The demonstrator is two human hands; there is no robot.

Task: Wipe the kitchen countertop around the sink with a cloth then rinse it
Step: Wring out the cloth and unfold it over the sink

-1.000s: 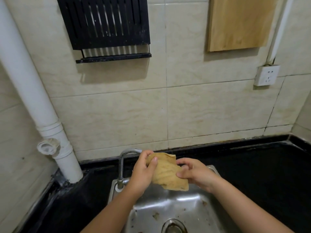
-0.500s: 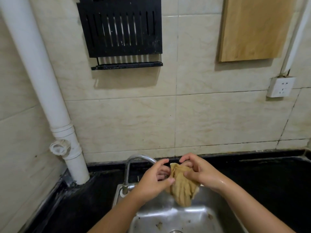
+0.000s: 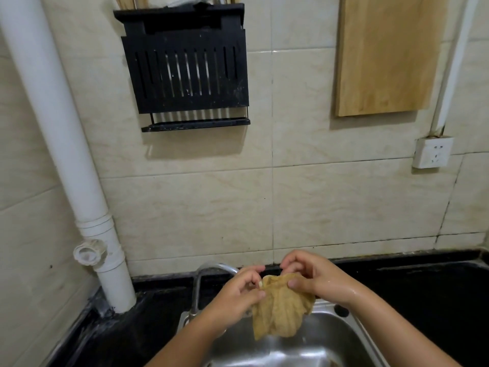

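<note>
A wet tan cloth [image 3: 277,311] hangs crumpled over the steel sink [image 3: 325,337], just in front of the curved tap [image 3: 209,271]. My left hand [image 3: 235,295] pinches its upper left edge with thumb and fingers. My right hand [image 3: 315,276] grips the upper right part, thumb on the front, and looks wet. The black countertop [image 3: 423,300] runs around the sink on both sides.
A white drain pipe [image 3: 79,181] comes down the wall to the left counter corner. A black utensil rack [image 3: 185,67] and a wooden board [image 3: 383,54] hang on the tiles. A wall socket [image 3: 432,152] sits at the right.
The cloth went from a flat folded pad to a loose hanging bunch as both hands worked it together. The view has tilted upward, so less of the sink shows.
</note>
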